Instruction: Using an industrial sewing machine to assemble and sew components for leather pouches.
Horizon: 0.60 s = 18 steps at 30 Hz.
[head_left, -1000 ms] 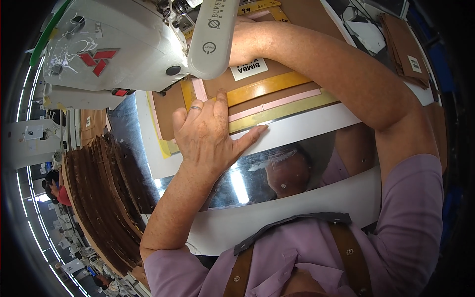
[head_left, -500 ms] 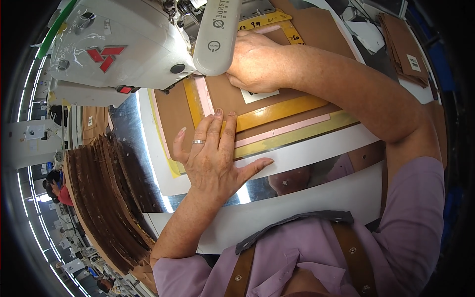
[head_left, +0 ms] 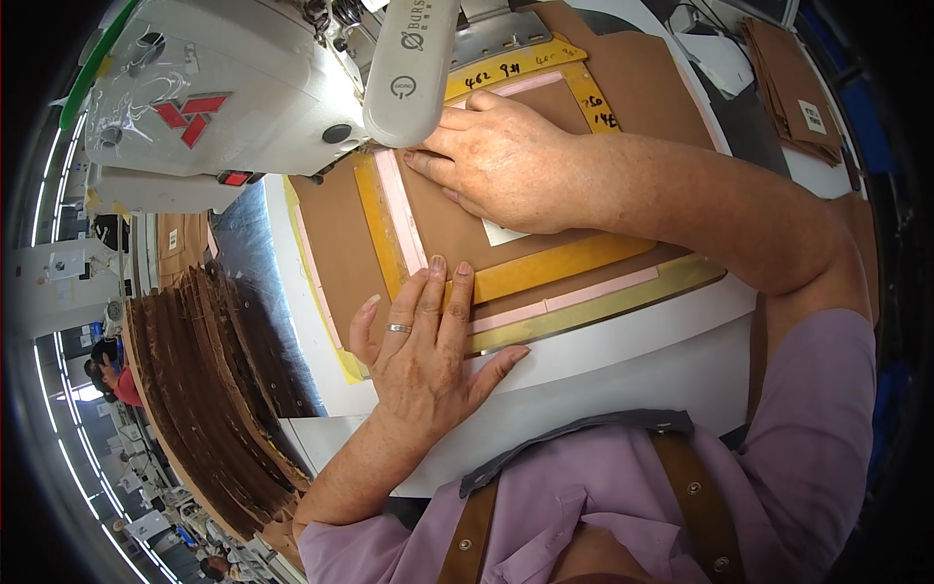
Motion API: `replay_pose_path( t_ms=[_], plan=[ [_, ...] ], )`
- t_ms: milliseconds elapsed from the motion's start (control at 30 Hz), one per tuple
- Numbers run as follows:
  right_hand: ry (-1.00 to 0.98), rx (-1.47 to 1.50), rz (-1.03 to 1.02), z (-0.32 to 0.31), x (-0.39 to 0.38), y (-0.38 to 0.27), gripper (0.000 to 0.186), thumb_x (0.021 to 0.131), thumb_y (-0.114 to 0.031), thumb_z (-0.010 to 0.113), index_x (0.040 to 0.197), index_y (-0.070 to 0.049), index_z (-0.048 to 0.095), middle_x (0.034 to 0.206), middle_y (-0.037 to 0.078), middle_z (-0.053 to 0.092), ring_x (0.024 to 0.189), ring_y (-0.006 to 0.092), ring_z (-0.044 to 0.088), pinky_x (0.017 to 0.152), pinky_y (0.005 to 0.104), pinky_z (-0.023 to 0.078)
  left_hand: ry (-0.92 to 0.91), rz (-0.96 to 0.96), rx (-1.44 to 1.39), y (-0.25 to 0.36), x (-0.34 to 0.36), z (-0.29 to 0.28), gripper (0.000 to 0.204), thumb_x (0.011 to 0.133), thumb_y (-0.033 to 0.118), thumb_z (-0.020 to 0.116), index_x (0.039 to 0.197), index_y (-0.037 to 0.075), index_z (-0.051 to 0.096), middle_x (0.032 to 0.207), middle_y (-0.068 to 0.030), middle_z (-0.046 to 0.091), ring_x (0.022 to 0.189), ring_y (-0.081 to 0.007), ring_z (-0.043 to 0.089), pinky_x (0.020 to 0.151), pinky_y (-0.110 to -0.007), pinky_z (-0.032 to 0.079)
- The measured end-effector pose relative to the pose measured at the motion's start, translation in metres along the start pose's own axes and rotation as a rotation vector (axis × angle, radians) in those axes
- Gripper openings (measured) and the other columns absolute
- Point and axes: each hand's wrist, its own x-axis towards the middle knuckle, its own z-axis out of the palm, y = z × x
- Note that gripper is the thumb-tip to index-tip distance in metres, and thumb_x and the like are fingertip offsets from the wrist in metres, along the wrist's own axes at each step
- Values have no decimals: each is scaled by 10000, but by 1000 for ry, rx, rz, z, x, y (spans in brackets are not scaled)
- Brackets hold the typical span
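Observation:
A brown sheet (head_left: 336,248) lies on the bed of a white sewing machine (head_left: 253,97). On top of it rests a yellow template frame (head_left: 559,271) with pink strips (head_left: 397,206) along its edges. My left hand (head_left: 423,355) is open, its fingertips on the frame's near left corner and its thumb spread toward the right. My right hand (head_left: 516,175) lies flat inside the frame, fingers stretched left toward the machine head, partly covering a white label (head_left: 503,234). The machine's light-coloured arm piece (head_left: 404,83) hides the needle area.
Stacked brown pieces (head_left: 209,389) with rough edges stand at the left. More flat brown pieces (head_left: 793,92) lie at the far right beside white paper (head_left: 715,63). A white sheet (head_left: 593,365) covers the table in front of me. Other people are far off at the left.
The frame and brown sheet have slid nearer to me, covering the shiny metal strip. My right hand has come out from beneath the machine's arm piece; my left hand has moved slightly nearer.

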Motion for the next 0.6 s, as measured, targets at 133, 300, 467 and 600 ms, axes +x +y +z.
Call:
replay_pose_path(
  t_ms=[133, 300, 467, 600],
  plan=[
    [-4, -75, -3, 0, -1, -2, 454, 986, -274, 585, 1367, -30, 609, 1351, 73, 607, 1248, 184, 541, 1005, 373, 424, 1, 79, -126, -16, 14, -7, 666, 826, 523, 768, 1278, 45, 665, 1286, -150, 650, 1205, -294, 602, 1082, -472, 339],
    [3, 63, 22, -7, -8, -1, 485, 951, -254, 636, 1367, -9, 595, 1384, 113, 585, 1265, 232, 549, 1051, 403, 430, 192, 73, -230, -39, 63, 14, 465, 817, 291, 814, 1157, 12, 664, 1263, -170, 631, 1122, -349, 633, 933, -436, 506],
    [109, 202, 130, -33, -50, 6, 416, 933, -291, 701, 1171, 49, 665, 1198, 177, 651, 1178, 301, 607, 1016, 391, 496, 182, 79, -228, -52, 87, 29, 531, 858, 328, 768, 1247, -1, 621, 1307, -191, 611, 1190, -357, 603, 1021, -462, 454],
    [4, -43, 270, -42, -76, 8, 515, 919, -355, 708, 1211, 65, 643, 1238, 209, 646, 1221, 323, 590, 1073, 419, 456, 139, 81, -137, -53, 86, 30, 562, 875, 366, 734, 1277, -6, 606, 1371, -199, 580, 1298, -365, 537, 1104, -535, 349]
  ],
)
